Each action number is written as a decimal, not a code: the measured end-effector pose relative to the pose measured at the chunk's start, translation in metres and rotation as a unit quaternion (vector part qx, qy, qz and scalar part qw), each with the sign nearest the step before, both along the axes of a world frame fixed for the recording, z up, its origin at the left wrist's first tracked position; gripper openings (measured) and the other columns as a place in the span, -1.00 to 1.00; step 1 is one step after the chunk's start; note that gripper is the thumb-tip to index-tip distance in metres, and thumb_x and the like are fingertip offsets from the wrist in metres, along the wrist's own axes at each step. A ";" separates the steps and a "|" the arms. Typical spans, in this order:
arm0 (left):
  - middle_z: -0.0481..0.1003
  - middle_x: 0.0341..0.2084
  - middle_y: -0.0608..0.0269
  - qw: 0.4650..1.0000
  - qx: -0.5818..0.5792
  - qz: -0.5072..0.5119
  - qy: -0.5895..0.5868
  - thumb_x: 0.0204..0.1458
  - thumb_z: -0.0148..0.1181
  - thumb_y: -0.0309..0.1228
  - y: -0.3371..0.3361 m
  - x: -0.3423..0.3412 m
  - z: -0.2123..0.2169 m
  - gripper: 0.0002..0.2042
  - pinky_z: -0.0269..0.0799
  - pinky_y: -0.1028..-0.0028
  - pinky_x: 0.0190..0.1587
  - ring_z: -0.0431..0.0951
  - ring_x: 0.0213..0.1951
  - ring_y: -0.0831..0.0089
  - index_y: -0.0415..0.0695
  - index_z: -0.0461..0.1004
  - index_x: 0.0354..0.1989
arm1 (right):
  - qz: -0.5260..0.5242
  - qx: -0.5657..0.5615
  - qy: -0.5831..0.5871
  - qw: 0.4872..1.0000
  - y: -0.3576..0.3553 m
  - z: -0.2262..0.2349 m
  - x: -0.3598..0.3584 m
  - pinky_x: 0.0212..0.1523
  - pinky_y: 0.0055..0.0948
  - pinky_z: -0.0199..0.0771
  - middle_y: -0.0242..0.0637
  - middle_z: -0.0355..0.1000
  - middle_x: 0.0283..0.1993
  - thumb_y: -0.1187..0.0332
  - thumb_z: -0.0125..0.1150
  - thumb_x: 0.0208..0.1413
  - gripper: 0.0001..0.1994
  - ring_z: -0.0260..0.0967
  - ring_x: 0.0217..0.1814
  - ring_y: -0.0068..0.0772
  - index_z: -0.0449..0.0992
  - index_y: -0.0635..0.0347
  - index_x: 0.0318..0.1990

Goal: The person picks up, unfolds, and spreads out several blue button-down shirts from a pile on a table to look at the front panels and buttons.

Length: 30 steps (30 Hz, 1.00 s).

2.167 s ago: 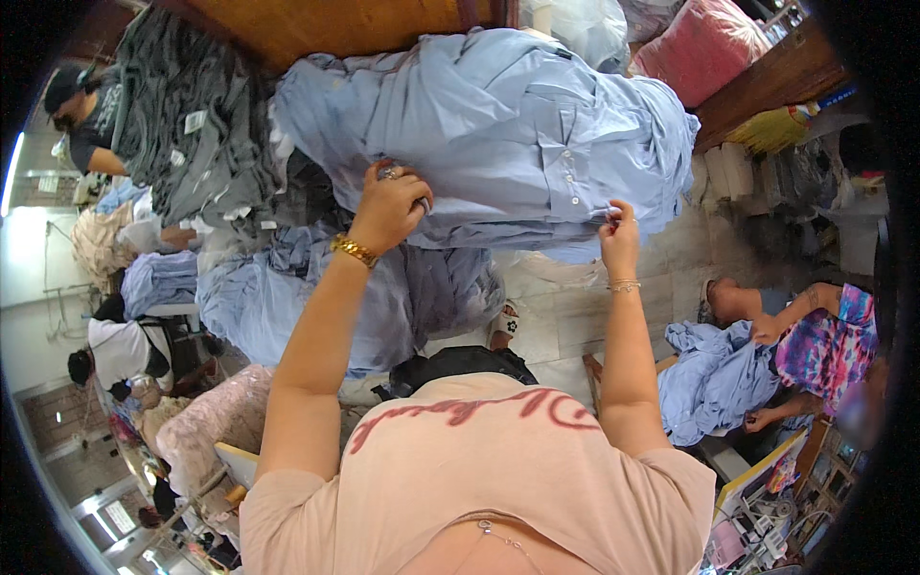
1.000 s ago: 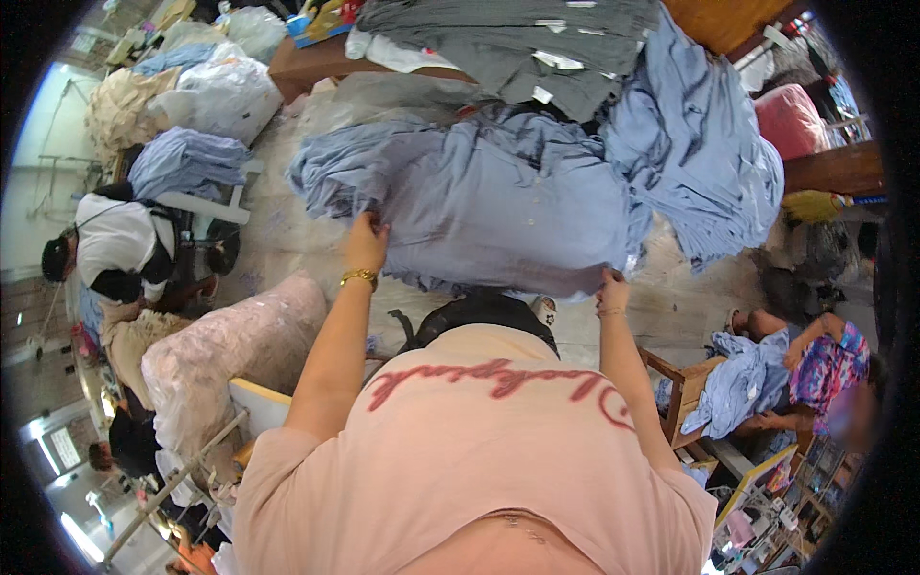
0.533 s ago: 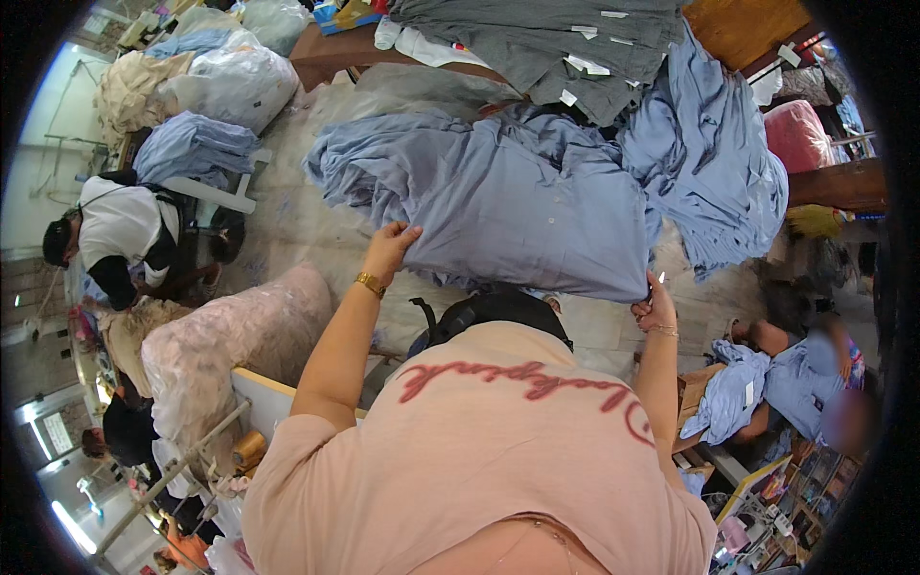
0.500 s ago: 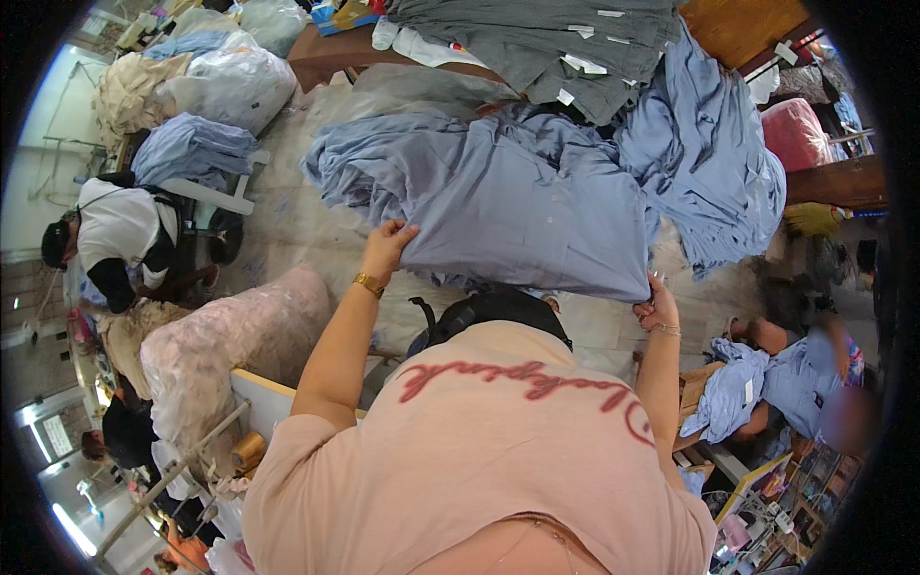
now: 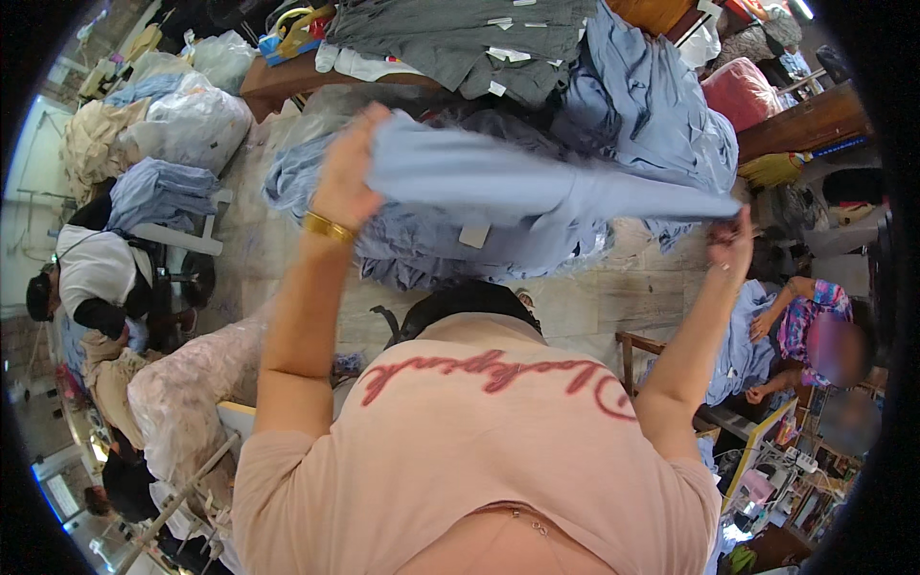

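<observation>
A light blue shirt is stretched sideways in the air between my two hands, blurred by motion. My left hand is raised and closed on its left end. At the right end, lower down, my right hand pinches a corner of the same shirt. Beneath it lies a heap of similar blue garments with a small white tag showing. The shirt hides the upper part of this heap.
Grey garments with white tags lie at the far side, beside more blue garments. Plastic-wrapped bundles and a large bagged sack stand left. One person works at left; another handles blue cloth at right.
Both hands have risen and spread farther apart, lifting the shirt off the heap. It hung spread out before; now it is a narrow, taut band, and the heap below shows.
</observation>
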<state>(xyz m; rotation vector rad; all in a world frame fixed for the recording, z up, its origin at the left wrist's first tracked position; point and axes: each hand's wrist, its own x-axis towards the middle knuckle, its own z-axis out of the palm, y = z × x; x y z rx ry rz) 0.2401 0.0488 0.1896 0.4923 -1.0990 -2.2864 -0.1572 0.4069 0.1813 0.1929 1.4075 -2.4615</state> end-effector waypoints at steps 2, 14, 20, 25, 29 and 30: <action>0.39 -0.20 0.12 0.947 0.014 -0.163 0.278 0.08 -0.14 -0.25 -0.063 0.015 0.045 -0.75 0.26 0.27 -0.02 0.36 -0.09 0.26 -0.13 0.32 -0.18 | 0.034 0.037 0.103 0.993 -0.020 0.049 0.005 -0.63 -0.67 0.22 -0.48 0.37 -0.50 0.33 0.14 -0.03 -0.88 0.28 -0.57 -0.60 0.43 0.15 -0.37; 0.42 -0.23 0.23 0.941 -0.242 0.213 0.106 0.02 -0.03 -0.52 -0.075 0.079 0.155 -0.76 0.35 0.56 -0.18 0.41 -0.18 0.51 -0.22 0.34 -0.11 | 0.057 0.170 0.357 0.917 -0.017 0.210 0.030 -0.65 -0.74 0.04 -0.51 0.29 -0.56 0.35 0.17 -0.05 -0.83 0.09 -0.65 -0.70 0.44 0.26 -0.36; 0.40 -0.19 0.19 0.923 -0.332 0.193 0.032 0.02 -0.06 -0.52 -0.119 0.069 0.143 -0.74 0.35 0.68 -0.36 0.43 -0.26 0.57 -0.22 0.33 -0.08 | 0.143 0.212 0.261 0.931 -0.064 0.209 0.003 -0.62 -0.64 0.18 -0.49 0.29 -0.56 0.23 0.26 -0.16 -0.76 0.14 -0.61 -0.64 0.44 0.14 -0.37; 0.46 -0.31 0.32 0.929 -0.213 0.278 -0.123 0.00 0.00 -0.49 -0.159 0.025 0.113 -0.80 0.17 0.81 -0.69 0.42 -0.46 0.67 -0.14 0.42 -0.17 | 0.210 0.139 0.176 0.952 -0.133 0.138 -0.029 -0.74 -0.68 -0.04 -0.44 0.19 -0.61 0.48 0.08 -0.05 -0.95 -0.01 -0.73 -0.68 0.36 0.21 -0.41; 0.47 -0.33 0.35 0.923 -0.302 0.233 -0.054 -0.01 0.04 -0.45 -0.246 0.093 0.134 -0.79 0.23 0.76 -0.65 0.43 -0.42 0.65 -0.14 0.42 -0.18 | 0.239 0.085 0.174 0.951 -0.173 0.137 -0.013 -0.75 -0.64 -0.05 -0.48 0.17 -0.63 0.45 0.05 -0.03 -0.86 -0.03 -0.74 -0.68 0.45 0.24 -0.29; 0.47 -0.31 0.30 0.918 -0.308 0.240 -0.064 0.00 0.01 -0.45 -0.229 0.077 0.133 -0.78 0.31 0.71 -0.52 0.44 -0.40 0.59 -0.16 0.40 -0.16 | 0.238 0.131 0.193 0.943 -0.164 0.134 -0.015 -0.75 -0.64 -0.05 -0.50 0.16 -0.65 0.43 0.04 -0.02 -0.84 -0.04 -0.74 -0.69 0.45 0.23 -0.27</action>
